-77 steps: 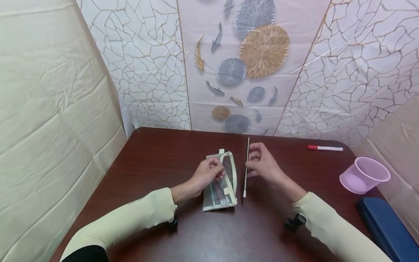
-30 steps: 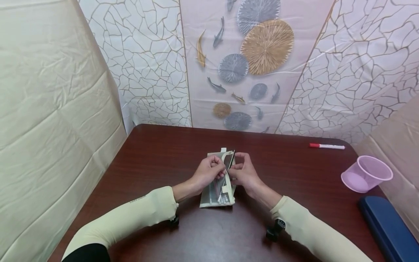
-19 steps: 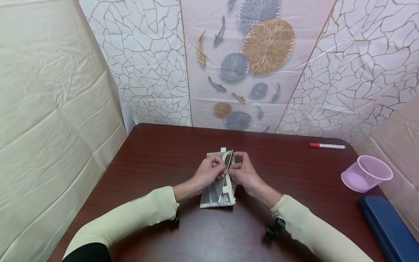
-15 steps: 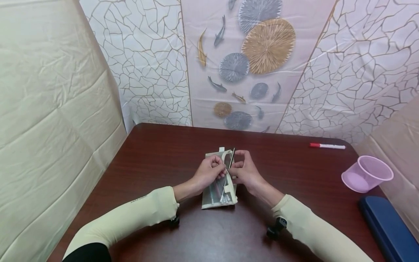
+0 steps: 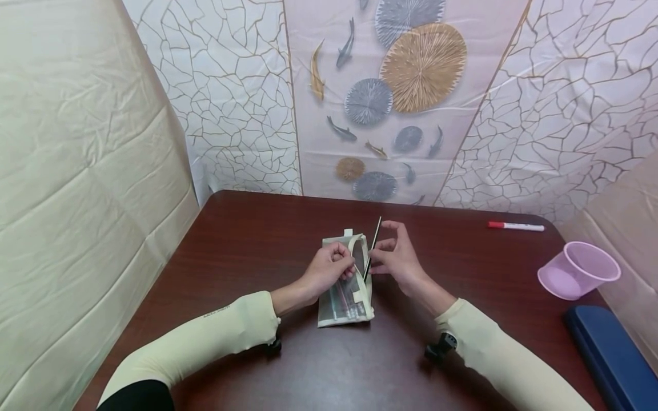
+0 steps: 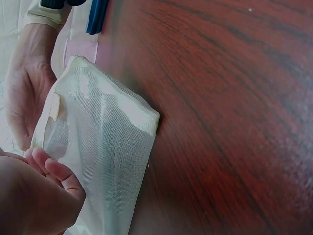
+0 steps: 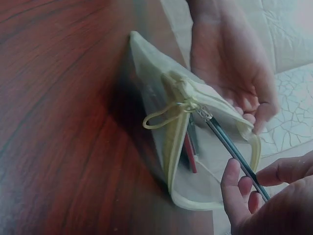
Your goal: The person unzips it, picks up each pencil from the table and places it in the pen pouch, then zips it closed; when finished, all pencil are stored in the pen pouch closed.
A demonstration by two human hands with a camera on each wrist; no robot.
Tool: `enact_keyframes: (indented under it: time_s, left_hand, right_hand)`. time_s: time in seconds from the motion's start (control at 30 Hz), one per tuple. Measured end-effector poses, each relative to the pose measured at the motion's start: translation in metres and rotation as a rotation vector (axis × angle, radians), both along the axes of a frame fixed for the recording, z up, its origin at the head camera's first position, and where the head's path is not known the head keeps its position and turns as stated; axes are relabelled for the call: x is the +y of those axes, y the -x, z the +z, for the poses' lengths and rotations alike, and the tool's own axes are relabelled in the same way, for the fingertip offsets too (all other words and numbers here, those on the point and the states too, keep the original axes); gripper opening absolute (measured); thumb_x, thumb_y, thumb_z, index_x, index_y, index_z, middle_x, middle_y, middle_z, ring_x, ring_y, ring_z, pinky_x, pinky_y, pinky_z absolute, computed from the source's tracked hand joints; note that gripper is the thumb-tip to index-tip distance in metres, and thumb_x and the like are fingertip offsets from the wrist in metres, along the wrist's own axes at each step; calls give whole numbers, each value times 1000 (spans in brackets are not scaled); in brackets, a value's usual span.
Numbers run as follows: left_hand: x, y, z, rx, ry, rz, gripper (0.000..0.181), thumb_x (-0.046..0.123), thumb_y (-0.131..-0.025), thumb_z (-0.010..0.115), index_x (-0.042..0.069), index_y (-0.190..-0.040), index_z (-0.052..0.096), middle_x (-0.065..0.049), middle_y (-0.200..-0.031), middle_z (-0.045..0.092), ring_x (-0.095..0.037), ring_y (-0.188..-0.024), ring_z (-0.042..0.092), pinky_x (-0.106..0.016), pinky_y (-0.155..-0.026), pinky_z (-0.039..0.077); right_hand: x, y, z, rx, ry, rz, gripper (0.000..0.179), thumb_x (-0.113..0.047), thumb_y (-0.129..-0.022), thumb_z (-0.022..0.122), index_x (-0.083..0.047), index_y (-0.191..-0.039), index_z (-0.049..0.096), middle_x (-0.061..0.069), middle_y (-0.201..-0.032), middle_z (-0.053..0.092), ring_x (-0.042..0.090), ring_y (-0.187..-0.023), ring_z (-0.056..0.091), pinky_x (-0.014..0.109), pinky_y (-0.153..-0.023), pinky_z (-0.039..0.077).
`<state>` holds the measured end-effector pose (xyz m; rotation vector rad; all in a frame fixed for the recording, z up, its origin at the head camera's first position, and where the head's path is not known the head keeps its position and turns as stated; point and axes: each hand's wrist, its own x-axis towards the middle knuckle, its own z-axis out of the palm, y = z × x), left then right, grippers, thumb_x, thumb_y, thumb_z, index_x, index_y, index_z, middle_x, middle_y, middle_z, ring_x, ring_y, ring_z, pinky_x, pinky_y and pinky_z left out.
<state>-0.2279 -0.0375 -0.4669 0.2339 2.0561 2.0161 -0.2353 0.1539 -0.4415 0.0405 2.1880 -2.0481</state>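
Observation:
A pale mesh zip pouch (image 5: 341,305) with cream edging lies at mid-table, its mouth gaping on the right side. Through the mesh, several slim sticks show; a red one (image 7: 190,152) is visible in the right wrist view. My left hand (image 5: 329,269) pinches the pouch's edge near the mouth. Between thumb and fingers, my right hand (image 5: 401,260) holds a slim dark pen-like stick (image 7: 230,144) with a clear, shiny end. That end is at the pouch's mouth beside the zipper pull (image 7: 159,117); the other end points up and away. Whether its tip is inside I cannot tell.
A red-capped white marker (image 5: 516,226) lies at the far right of the brown table (image 5: 247,228). Nearer stand a pink cup (image 5: 578,271), tilted in view, and a long dark blue case (image 5: 612,354) at the right edge. Fabric hangs behind the table.
The stick goes from beside the pouch into its mouth, then over the last half second my right hand draws it up and rightward. My left hand stays on the pouch.

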Motion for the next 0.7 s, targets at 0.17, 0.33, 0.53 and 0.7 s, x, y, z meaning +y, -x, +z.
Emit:
enact_keyframes:
  time_s: [0.17,0.33,0.53,0.7]
  left_hand:
    - [0,1,0,-6,-2,3,6,4,-97,61,8,-93,57,3,-74,67,-7,-69,64,-22,-66,53]
    - [1,1,0,-10,3,6,6,6,-98,62,8,-94,57,2,-75,67,-8,-70,64,-22,-67,53]
    - [3,1,-2,-9,5,19,8,5,-98,62,9,-93,57,3,-75,66,-9,-69,63,-21,-66,53]
    - [4,1,-4,-9,12,35,9,4,-97,62,10,-92,56,3,-74,66,-8,-69,63,-20,-65,52]
  right_hand:
    - [-3,-3,-6,-59,-24,67,72,6,-98,62,-11,-157,24,11,-105,55,20,-79,66,47,-76,66]
    - [-7,-6,-14,-113,-19,130,72,2,-98,63,-12,-158,24,11,-107,57,21,-83,66,41,-74,64]
    - [-10,-8,-18,-125,15,132,73,3,-97,63,-10,-157,23,12,-108,56,17,-82,64,37,-71,63]
    - [-14,-10,-18,-137,57,122,75,5,-96,62,-10,-157,20,11,-108,55,17,-82,66,36,-71,63]
